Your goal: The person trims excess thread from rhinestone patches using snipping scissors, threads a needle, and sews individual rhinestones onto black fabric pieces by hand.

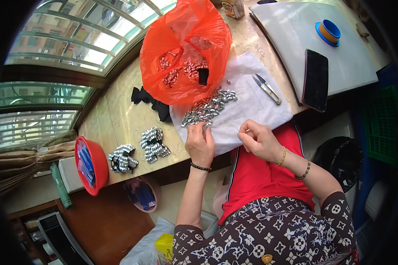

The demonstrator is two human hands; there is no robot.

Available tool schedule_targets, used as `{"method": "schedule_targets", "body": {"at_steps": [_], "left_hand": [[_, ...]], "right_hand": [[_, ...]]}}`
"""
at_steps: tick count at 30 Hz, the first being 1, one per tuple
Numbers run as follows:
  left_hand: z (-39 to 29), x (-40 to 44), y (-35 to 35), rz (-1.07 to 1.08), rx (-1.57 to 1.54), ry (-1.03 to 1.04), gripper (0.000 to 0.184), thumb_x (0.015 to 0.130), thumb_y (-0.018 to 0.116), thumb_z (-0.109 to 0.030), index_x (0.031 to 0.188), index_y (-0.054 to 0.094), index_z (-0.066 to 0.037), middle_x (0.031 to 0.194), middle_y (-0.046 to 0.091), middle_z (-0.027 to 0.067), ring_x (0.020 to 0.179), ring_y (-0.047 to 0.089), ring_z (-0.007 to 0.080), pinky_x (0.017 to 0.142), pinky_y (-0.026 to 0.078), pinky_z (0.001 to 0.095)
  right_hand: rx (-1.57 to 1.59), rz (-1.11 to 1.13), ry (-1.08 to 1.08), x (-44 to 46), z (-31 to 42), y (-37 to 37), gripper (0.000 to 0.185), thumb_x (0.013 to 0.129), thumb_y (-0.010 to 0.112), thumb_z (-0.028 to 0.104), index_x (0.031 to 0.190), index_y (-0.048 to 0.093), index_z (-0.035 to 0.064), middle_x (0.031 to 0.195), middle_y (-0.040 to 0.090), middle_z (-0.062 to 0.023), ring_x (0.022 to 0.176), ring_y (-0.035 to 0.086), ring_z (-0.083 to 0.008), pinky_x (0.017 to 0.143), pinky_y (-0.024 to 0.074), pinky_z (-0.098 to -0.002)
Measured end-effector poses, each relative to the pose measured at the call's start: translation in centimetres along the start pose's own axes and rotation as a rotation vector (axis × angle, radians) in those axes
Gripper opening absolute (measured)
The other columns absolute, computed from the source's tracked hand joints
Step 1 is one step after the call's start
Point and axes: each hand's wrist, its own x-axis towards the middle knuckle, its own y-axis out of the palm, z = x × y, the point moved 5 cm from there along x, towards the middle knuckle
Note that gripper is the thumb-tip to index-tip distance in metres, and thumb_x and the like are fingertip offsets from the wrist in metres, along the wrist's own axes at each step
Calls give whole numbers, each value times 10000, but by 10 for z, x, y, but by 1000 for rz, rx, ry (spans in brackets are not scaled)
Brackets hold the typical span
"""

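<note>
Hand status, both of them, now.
Left hand: fingers bent at the silver pieces' near edge; grip cannot be told.
Right hand: fingers curled over the white cloth; grip cannot be told.

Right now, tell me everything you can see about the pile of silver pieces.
The pile of silver pieces is a loose, slanting heap of small, shiny, oval-looking bits, metallic in look. It spreads over the white cloth, beside the red plastic bag, which seems to overlap its far edge. The left hand is at its near end, fingertips apparently touching it.
</note>
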Motion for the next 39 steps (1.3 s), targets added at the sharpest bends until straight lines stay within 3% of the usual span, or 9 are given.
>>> {"method": "schedule_targets", "body": {"at_steps": [8, 13, 17, 18, 22, 28, 32, 39], "left_hand": [[4, 6, -3, 6, -11, 66, 159, 725, 562, 29, 872, 577, -29, 809, 543, 100, 639, 530, 268, 590, 441, 332], [8, -4, -7, -9, -104, -30, 118, 764, 553, 20, 876, 567, -16, 812, 547, 90, 640, 532, 222, 586, 436, 306], [16, -15, -2, 94, -604, -449, 80, 828, 538, -12, 907, 548, -7, 816, 550, 83, 624, 522, 149, 524, 426, 251], [13, -15, -3, 97, -604, -448, 80, 828, 538, -12, 907, 548, -7, 816, 550, 83, 624, 522, 149, 524, 426, 251], [-7, -25, 10, 284, -1465, -868, 108, 875, 526, -61, 965, 527, -1, 809, 546, 80, 598, 501, 92, 458, 397, 191], [-23, -31, 20, 296, -1599, -939, 154, 882, 528, -76, 1013, 511, 1, 797, 545, 83, 567, 493, 88, 417, 380, 167], [-24, -33, 22, 285, -1610, -941, 167, 877, 539, -79, 1018, 515, 7, 791, 546, 79, 567, 495, 90, 423, 384, 172], [-26, -34, 18, 217, -1513, -891, 166, 864, 559, -71, 1003, 529, 14, 801, 563, 88, 562, 506, 96, 421, 389, 176]], "right_hand": [[-40, 29, -14, 1, 2, 7, 18, 818, 510, 19, 811, 525, 27, 475, 465, 26, 395, 373, -60, 402, 296, -187], [-130, -13, -93, 3, 4, 8, 38, 781, 542, 47, 814, 555, 57, 462, 484, 2, 380, 376, -101, 400, 301, -227], [-192, -24, -180, 5, 6, 14, 74, 759, 555, 47, 821, 585, 73, 473, 501, -18, 376, 411, -138, 394, 323, -253], [-191, -27, -178, 5, 5, 15, 74, 759, 555, 47, 821, 585, 73, 473, 501, -18, 376, 411, -138, 394, 323, -253], [-316, -28, -234, 6, 5, 19, 124, 763, 548, 20, 864, 615, 46, 513, 523, -17, 403, 397, -99, 390, 310, -230], [-303, -35, -237, 5, 3, 17, 133, 756, 553, 26, 866, 625, 49, 538, 545, -31, 407, 409, -110, 388, 323, -241], [-297, -72, -226, 4, 6, 15, 100, 749, 548, 65, 821, 617, 78, 533, 562, -63, 398, 482, -205, 393, 373, -302], [-289, -34, -198, 3, 5, 16, 141, 762, 543, 13, 867, 635, 33, 526, 529, -31, 414, 413, -103, 392, 318, -232]]}}
